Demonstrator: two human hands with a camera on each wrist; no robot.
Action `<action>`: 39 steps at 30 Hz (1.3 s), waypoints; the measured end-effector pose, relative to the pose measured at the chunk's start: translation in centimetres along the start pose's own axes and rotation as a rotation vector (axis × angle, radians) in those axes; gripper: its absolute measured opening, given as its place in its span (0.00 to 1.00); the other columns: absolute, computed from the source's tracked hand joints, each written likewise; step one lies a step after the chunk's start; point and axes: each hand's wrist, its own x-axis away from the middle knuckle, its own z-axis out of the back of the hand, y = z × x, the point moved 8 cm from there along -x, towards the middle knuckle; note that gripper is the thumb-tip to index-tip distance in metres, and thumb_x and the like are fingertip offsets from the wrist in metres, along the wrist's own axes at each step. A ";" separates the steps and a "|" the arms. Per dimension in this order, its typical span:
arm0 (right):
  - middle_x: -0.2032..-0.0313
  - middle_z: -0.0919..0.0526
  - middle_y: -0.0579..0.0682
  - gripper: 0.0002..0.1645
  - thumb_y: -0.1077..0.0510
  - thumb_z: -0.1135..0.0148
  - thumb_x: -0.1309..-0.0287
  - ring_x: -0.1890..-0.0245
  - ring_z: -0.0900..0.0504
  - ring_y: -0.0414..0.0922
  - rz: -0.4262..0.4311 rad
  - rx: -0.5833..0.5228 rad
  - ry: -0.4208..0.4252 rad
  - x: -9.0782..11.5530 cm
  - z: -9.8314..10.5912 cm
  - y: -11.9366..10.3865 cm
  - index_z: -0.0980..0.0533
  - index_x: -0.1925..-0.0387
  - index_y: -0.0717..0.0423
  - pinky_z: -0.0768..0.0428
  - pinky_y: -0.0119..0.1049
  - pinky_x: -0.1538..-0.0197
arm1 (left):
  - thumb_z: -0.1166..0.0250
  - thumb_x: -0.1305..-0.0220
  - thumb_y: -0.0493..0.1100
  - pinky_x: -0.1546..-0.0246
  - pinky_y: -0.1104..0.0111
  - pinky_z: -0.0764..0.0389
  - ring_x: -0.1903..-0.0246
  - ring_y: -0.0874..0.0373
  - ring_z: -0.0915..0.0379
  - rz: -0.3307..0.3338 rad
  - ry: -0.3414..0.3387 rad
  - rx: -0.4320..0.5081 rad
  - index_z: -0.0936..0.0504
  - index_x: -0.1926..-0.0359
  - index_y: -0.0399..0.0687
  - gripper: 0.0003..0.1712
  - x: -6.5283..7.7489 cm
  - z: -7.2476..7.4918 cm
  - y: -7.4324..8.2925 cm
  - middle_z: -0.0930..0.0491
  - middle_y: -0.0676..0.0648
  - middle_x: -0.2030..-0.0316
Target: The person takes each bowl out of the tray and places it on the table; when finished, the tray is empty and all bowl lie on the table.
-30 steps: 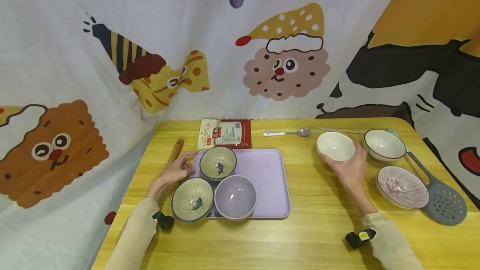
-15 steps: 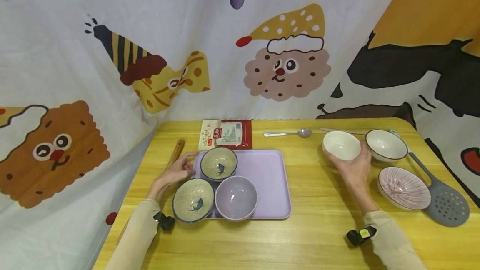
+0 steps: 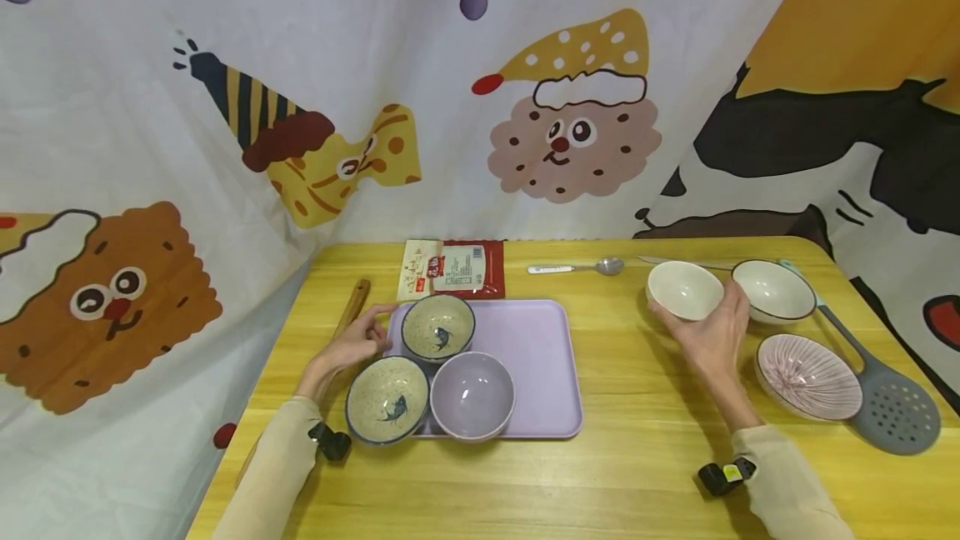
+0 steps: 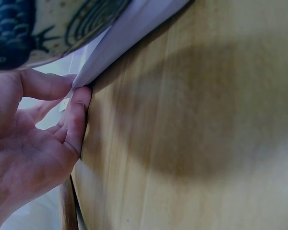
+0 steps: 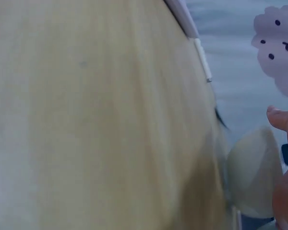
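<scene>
In the head view, my left hand [image 3: 348,348] pinches the left rim of the lilac tray [image 3: 536,369]; the left wrist view shows the thumb above that rim and fingers below it. Two speckled bowls with blue fish, a back bowl [image 3: 438,327] and a front bowl [image 3: 386,398], stand beside this hand, with a lilac bowl [image 3: 472,397] to their right. At the right, my right hand [image 3: 708,340] is spread around the near side of a small cream bowl [image 3: 684,290]. In the right wrist view its thumb [image 5: 281,119] stands off the bowl's wall [image 5: 254,172].
Right of the cream bowl are a dark-rimmed white bowl [image 3: 772,290], a pink-striped bowl [image 3: 808,377] and a grey slotted turner [image 3: 896,407]. At the back lie a food packet [image 3: 450,269], a spoon [image 3: 577,267] and a knife [image 3: 675,261]. A wooden handle [image 3: 352,307] lies at left.
My right hand has slid the cream bowl rightward, towards the dark-rimmed bowl. Since half a second ago its fingers have spread away from the bowl. The left hand stays at the tray.
</scene>
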 end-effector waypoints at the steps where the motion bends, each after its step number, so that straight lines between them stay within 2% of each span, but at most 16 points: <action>1: 0.24 0.48 0.65 0.73 0.45 0.17 0.60 0.27 0.44 0.64 0.011 0.003 0.002 0.0 0.1 -0.3 0.52 0.21 0.59 0.41 0.66 0.28 | 0.42 0.43 0.23 0.70 0.71 0.30 0.71 0.55 0.33 0.003 -0.002 0.000 0.41 0.27 0.29 0.41 -0.1 0.0 -0.1 0.28 0.33 0.66; 4: 0.24 0.48 0.64 0.72 0.45 0.18 0.59 0.27 0.43 0.65 0.050 0.010 0.000 0.2 0.4 -1.7 0.51 0.21 0.58 0.40 0.68 0.30 | 0.43 0.43 0.22 0.70 0.71 0.30 0.70 0.54 0.33 0.004 -0.006 0.007 0.42 0.28 0.27 0.41 -0.2 0.0 -0.4 0.28 0.31 0.65; 9: 0.27 0.42 0.66 0.68 0.46 0.18 0.58 0.30 0.38 0.65 0.124 -0.021 -0.050 1.3 0.5 -5.4 0.48 0.22 0.57 0.35 0.69 0.35 | 0.41 0.43 0.25 0.70 0.71 0.29 0.70 0.56 0.33 -0.008 0.000 -0.004 0.41 0.27 0.31 0.41 0.1 0.1 -0.1 0.27 0.34 0.65; 12: 0.27 0.41 0.66 0.67 0.47 0.19 0.56 0.30 0.37 0.66 0.166 -0.055 -0.115 2.4 0.0 -7.6 0.48 0.22 0.57 0.35 0.69 0.35 | 0.40 0.43 0.26 0.69 0.71 0.29 0.70 0.56 0.33 -0.020 -0.006 0.010 0.40 0.27 0.32 0.42 0.2 0.2 0.0 0.27 0.36 0.65; 18: 0.23 0.45 0.64 0.68 0.46 0.20 0.53 0.25 0.44 0.66 0.236 -0.121 -0.292 4.5 -1.8 -10.8 0.52 0.20 0.55 0.42 0.68 0.29 | 0.38 0.43 0.28 0.69 0.71 0.29 0.70 0.57 0.33 -0.019 -0.008 0.014 0.38 0.27 0.34 0.41 0.0 0.3 -0.4 0.28 0.40 0.66; 24: 0.24 0.43 0.63 0.70 0.48 0.17 0.57 0.26 0.43 0.66 0.335 -0.149 -0.385 6.4 -3.7 -13.1 0.50 0.21 0.56 0.41 0.70 0.31 | 0.39 0.43 0.26 0.69 0.71 0.29 0.71 0.57 0.33 -0.019 -0.015 0.013 0.39 0.27 0.34 0.42 0.0 0.2 -0.4 0.28 0.40 0.67; 32: 0.23 0.42 0.60 0.73 0.41 0.16 0.62 0.25 0.42 0.65 0.433 -0.113 -0.553 9.7 -6.4 -15.5 0.49 0.21 0.56 0.37 0.70 0.33 | 0.39 0.44 0.25 0.69 0.71 0.29 0.70 0.55 0.33 -0.027 -0.013 0.018 0.40 0.26 0.34 0.43 -0.1 0.2 -0.2 0.27 0.36 0.65; 39: 0.23 0.43 0.56 0.77 0.39 0.14 0.67 0.24 0.41 0.61 0.506 -0.123 -0.690 12.2 -8.7 -16.6 0.51 0.20 0.49 0.37 0.69 0.32 | 0.39 0.43 0.26 0.69 0.71 0.29 0.70 0.57 0.33 -0.041 -0.014 0.021 0.39 0.27 0.33 0.42 -0.2 0.1 -0.1 0.28 0.38 0.67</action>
